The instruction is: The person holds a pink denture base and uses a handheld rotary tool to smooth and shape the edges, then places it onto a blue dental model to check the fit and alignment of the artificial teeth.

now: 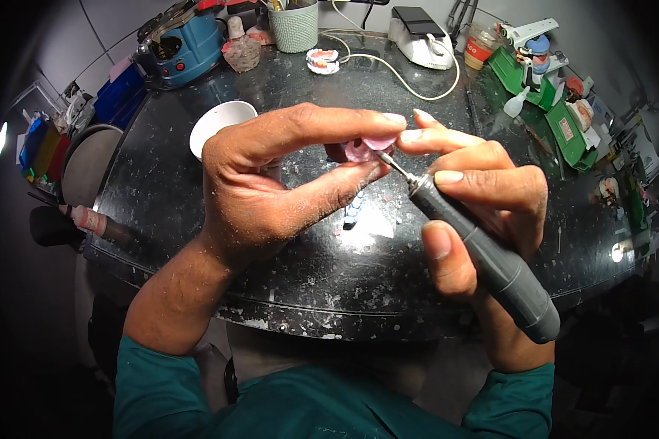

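Note:
My left hand (260,172) pinches a small pink denture plate (360,151) between its fingers and thumb, which cover part of it. Slanting across my right hand (494,183) is a dark grey rotary handpiece (501,267), held much like a pen. Its thin metal bur (395,165) meets the plate or stops just short of it; I cannot tell which. Two fingertips of the right hand reach up beside the plate's right edge. Fine pale dust clings to the skin of my left hand and wrist.
On the black, dust-specked worktop (315,293), a white bowl (220,121) stands behind my left hand. Farther back are a blue machine (181,51), a green woven pot (295,28), a dental model (323,61) and a white corded device (423,44). Green trays (570,135) line the right side.

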Demonstrator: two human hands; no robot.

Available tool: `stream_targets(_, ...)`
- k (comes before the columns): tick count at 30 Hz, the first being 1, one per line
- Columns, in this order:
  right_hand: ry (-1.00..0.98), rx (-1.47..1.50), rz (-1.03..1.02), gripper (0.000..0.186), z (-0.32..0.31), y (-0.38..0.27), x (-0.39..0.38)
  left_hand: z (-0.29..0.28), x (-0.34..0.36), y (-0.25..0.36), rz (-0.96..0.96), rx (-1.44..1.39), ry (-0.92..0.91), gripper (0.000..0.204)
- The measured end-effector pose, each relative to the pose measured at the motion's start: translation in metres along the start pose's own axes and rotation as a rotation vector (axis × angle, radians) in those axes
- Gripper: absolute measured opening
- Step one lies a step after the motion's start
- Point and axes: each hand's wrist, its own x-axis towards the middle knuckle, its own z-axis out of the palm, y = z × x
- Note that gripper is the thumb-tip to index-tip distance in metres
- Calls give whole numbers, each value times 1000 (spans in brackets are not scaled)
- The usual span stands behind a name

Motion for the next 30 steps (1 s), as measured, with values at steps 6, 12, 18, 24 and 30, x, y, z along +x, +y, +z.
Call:
stream_targets(6, -5, 8, 11, 37, 1, 0, 1, -1, 0, 4, 0, 7, 6, 37)
stream_targets(12, -16, 29, -21, 39, 0, 2, 2, -1, 0, 1, 46, 46, -2, 37)
stream_targets(18, -20, 26, 6, 38, 0, 1, 1, -3, 5, 4, 123, 173, -26, 36)
stream_targets(24, -25, 37, 19, 37, 2, -1, 2, -5, 6, 6, 149, 245, -30, 38)
stream_targets(30, -19, 27, 12, 36, 2, 1, 2, -5, 6, 5, 152, 254, -28, 38)
